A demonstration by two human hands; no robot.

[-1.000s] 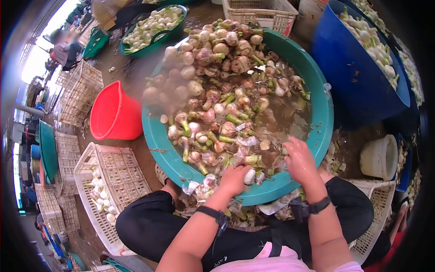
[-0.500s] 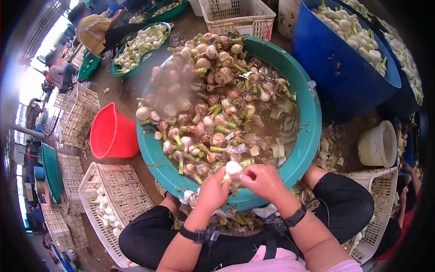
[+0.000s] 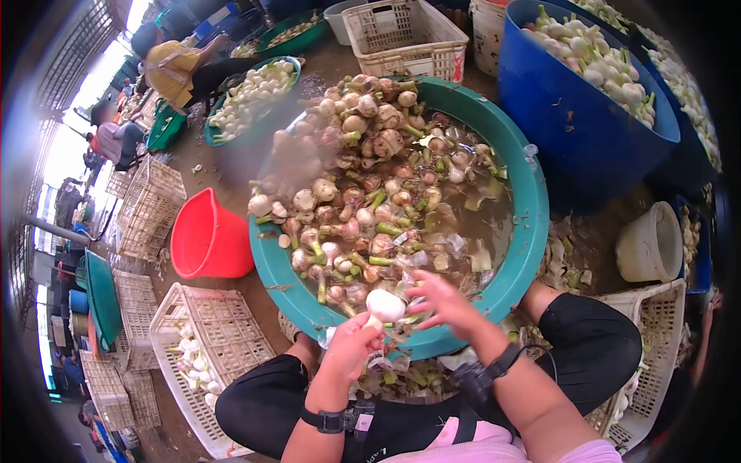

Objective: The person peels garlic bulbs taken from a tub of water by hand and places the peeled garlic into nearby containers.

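A peeled white garlic bulb (image 3: 386, 305) is held by its stem in my left hand (image 3: 352, 349), just above the near rim of a large green tub (image 3: 531, 208). Close by on the right, my right hand (image 3: 448, 305) has its fingers spread, apart from the bulb, with scraps of skin beneath it. Inside the tub, unpeeled garlic bulbs (image 3: 363, 208) with cut stems are heaped on the left and back. Murky water (image 3: 482, 224) with floating peels shows on the right.
Left of the tub are a red bucket (image 3: 210, 235) and a white crate (image 3: 231, 324) holding peeled garlic. A tall blue tub (image 3: 571, 116) full of garlic and a pale bucket (image 3: 648, 243) stand right. A person in yellow (image 3: 171, 69) sits far left.
My right hand has come off the garlic bulb and opened its fingers to the right. The bulb now shows more fully in my left hand. The whole view has shifted slightly.
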